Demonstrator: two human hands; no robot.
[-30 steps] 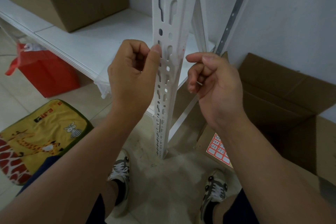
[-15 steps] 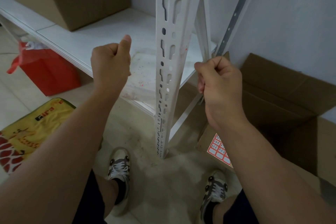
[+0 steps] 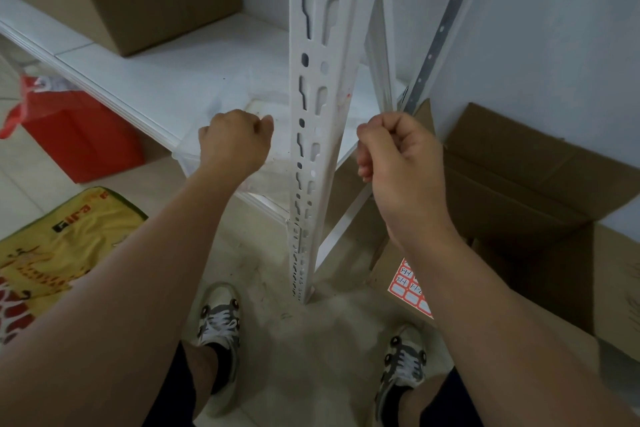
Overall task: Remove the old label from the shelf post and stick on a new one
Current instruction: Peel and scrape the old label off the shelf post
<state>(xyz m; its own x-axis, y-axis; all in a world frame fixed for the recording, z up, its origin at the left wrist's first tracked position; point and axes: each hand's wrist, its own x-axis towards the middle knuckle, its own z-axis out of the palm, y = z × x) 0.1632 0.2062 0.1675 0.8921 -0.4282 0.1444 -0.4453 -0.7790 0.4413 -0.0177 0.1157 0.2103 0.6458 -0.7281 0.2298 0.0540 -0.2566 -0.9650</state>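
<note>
Head view: two curled hands, left [image 3: 235,142] and right [image 3: 398,156]; one shelf post [image 3: 318,135].

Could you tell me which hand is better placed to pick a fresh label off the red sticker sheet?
Probably the right hand: the sticker sheet lies under its forearm, while the left hand is across the post.

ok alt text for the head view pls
Two fists flank a white slotted shelf post: left hand over a clear plastic tub, right hand beside the post. A sheet of red-bordered labels lies on a cardboard box below.
</note>
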